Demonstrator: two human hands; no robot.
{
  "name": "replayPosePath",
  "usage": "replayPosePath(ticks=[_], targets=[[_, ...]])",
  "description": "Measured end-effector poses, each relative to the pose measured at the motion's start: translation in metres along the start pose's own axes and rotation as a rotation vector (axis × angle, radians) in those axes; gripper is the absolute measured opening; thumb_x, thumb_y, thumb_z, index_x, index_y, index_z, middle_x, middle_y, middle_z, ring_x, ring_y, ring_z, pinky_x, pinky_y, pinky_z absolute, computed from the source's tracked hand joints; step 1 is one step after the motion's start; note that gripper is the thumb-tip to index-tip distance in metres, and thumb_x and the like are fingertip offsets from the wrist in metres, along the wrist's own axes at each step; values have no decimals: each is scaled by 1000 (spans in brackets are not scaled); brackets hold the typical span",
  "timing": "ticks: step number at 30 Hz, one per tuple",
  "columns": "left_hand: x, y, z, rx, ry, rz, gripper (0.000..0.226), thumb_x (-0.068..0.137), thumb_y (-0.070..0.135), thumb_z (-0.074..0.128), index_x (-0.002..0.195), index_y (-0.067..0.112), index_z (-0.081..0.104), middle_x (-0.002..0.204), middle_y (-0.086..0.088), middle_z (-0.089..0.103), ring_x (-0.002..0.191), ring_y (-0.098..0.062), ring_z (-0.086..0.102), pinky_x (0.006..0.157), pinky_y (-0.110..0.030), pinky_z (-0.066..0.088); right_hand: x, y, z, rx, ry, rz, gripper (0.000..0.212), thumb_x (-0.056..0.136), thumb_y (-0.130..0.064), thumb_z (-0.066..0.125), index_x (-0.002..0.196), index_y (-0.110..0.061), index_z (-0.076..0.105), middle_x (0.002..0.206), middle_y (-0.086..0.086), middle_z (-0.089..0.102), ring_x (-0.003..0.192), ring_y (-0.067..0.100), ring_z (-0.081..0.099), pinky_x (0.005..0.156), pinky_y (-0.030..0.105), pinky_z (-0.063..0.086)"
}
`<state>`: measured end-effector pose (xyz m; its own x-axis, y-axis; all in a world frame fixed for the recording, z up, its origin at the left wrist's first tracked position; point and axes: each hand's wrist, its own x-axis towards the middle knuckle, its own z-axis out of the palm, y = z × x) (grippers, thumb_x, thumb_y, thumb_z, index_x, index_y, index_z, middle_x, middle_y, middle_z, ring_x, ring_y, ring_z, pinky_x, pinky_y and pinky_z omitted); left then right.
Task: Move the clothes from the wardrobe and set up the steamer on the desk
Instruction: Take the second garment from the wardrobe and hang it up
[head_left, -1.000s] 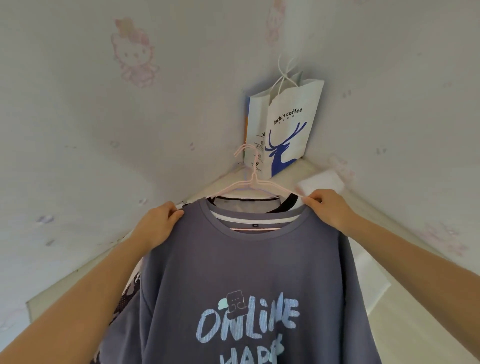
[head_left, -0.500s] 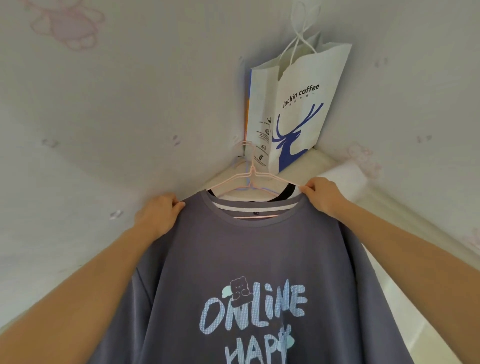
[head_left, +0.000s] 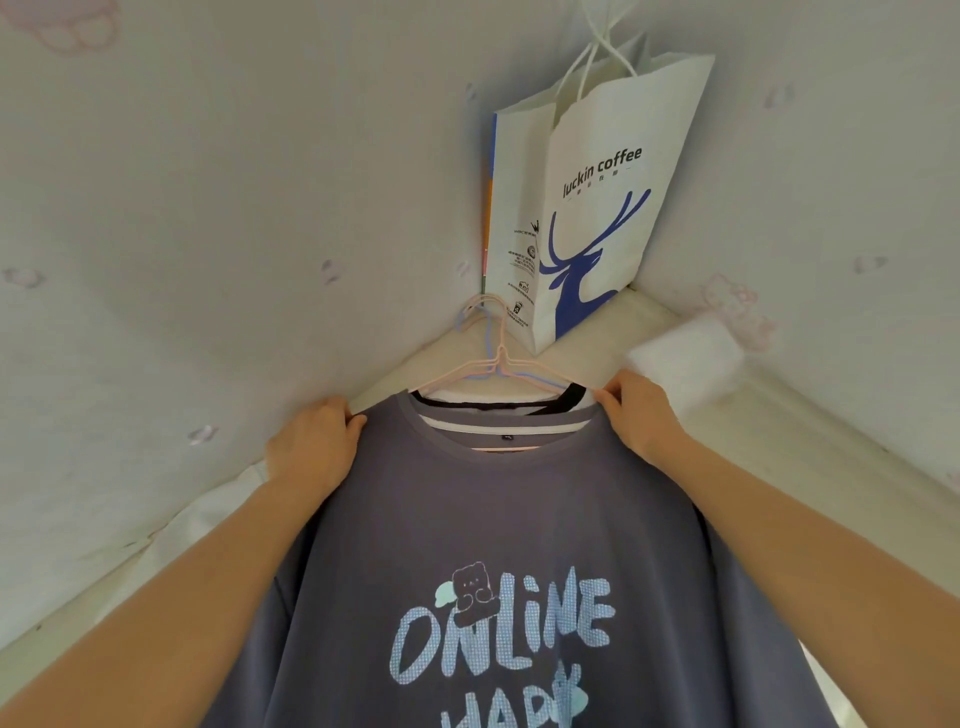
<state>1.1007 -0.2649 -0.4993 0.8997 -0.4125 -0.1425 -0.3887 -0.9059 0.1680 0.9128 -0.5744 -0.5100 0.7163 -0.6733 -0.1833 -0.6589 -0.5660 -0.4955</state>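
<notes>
A: Status?

B: Early. The grey-blue T-shirt (head_left: 493, 509) hangs in front of the person, held up near the cream ledge (head_left: 670, 317) in the wall corner. It's on a bunch of thin hangers (head_left: 498, 364) (pink and blue wire, with more garments behind it, one with a black collar).

A: Hands?

B: The left hand (head_left: 311, 447) has its fingers curled into the shirt's shoulder beside the collar. The right hand (head_left: 636, 410) pinches the opposite shoulder, thumb and fingers closed on fabric. Neither is on the hooks.

A: Off the rail?

B: Can't tell, no rail shows. The hooks sit just in front of a Luckin Coffee paper bag (head_left: 597, 208) standing on the ledge.

A: What's done?

B: My read: the clothes are in hand but not set down anywhere. Steamer and desk are out of view, so setup looks unstarted as far as this shows. Left to do: carry the bunch over, then the whole steamer part.
</notes>
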Motion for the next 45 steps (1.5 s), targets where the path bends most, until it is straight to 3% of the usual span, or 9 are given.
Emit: replayPosePath(ticks=[5, 10, 16, 23, 27, 31, 35, 39, 45], targets=[[-8, 1, 3, -25, 34, -24, 26, 97, 38, 44, 104, 14, 54, 110, -8, 57, 91, -34, 58, 70, -39, 46, -4, -4, -7, -151, 0, -68, 27, 97, -32, 45, 88, -8, 54, 96, 13, 60, 86, 30, 55, 76, 41, 47], [-23, 4, 8, 57, 109, 78, 28, 96, 27, 45, 113, 8, 56, 116, -14, 55, 101, -33, 51, 78, -43, 45, -22, -10, -10, -364, -61, -129, 30, 99, -29, 38, 116, -7, 50, 118, 16, 54, 103, 32, 51, 84, 43, 45], [-53, 13, 12, 135, 181, 238, 35, 91, 23, 56, 120, 6, 61, 124, -14, 57, 115, -36, 51, 99, -51, 40, -59, -11, -15, -429, -95, -209, 53, 100, -30, 39, 145, -6, 27, 151, 12, 31, 138, 30, 28, 113, 42, 27], [-124, 29, 23, 83, 137, 305, 41, 92, 27, 57, 129, 9, 57, 135, -13, 54, 128, -35, 47, 108, -53, 34, -138, -5, -15, -425, -119, -247, 58, 100, -37, 32, 150, -9, 19, 155, 10, 26, 144, 27, 20, 117, 40, 21], [-184, 32, 32, 89, 128, 360, 48, 94, 39, 33, 127, 14, 59, 135, -7, 55, 128, -30, 49, 107, -49, 37, -205, -3, -10, -351, -125, -224, 58, 101, -38, 31, 151, -12, 16, 157, 8, 21, 145, 26, 15, 119, 39, 17], [-254, 35, 41, 83, 113, 381, 53, 94, 42, 28, 132, 17, 56, 137, -2, 55, 130, -26, 48, 110, -44, 34, -273, 5, -2, -360, -136, -221, 58, 101, -40, 31, 151, -15, 15, 159, 4, 17, 147, 25, 11, 119, 38, 13], [-315, 40, 42, 41, 139, 379, 52, 93, 39, 30, 132, 16, 56, 137, -1, 54, 130, -24, 47, 111, -40, 29, -331, 18, -2, -392, -115, -268, 57, 100, -38, 36, 149, -12, 25, 156, 7, 26, 145, 29, 18, 116, 41, 18], [-365, 42, 34, 21, 143, 414, 51, 93, 38, 33, 131, 14, 56, 133, -3, 58, 128, -25, 50, 106, -43, 42, -376, 22, -6, -388, -124, -261, 57, 100, -37, 37, 148, -10, 26, 154, 9, 29, 145, 30, 18, 116, 42, 17], [-431, 39, 19, -71, 143, 406, 45, 88, 26, 64, 130, 13, 56, 130, -3, 60, 126, -25, 52, 102, -43, 46, -447, 20, -11, -338, -129, -235, 57, 101, -38, 34, 149, -9, 24, 155, 9, 28, 145, 28, 17, 117, 40, 16]])
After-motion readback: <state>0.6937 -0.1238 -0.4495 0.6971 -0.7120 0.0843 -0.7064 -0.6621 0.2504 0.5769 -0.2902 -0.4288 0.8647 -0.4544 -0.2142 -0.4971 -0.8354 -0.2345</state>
